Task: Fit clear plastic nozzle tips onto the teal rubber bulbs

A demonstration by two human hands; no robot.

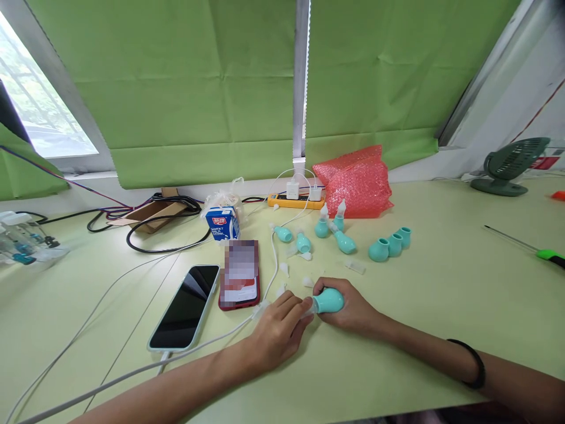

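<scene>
My right hand (pixel 348 307) is wrapped around a teal rubber bulb (pixel 329 301) resting on the pale green table (pixel 424 330). My left hand (pixel 279 331) pinches the clear tip at the bulb's left end, fingers closed on it. Just beyond the hands lie several small clear tips (pixel 308 281). Farther back stand more teal bulbs with tips (pixel 342 237) and three bare teal bulbs (pixel 391 245) in a row.
Two phones lie left of my hands: a black-screened one (pixel 185 306) on a white cable and a red one (pixel 239 274). Behind are a blue milk carton (pixel 223 222), an orange power strip (pixel 295 201), pink bubble wrap (pixel 357 179), a cardboard box (pixel 150 213), a green fan (pixel 507 168) and a green-handled screwdriver (pixel 536 248).
</scene>
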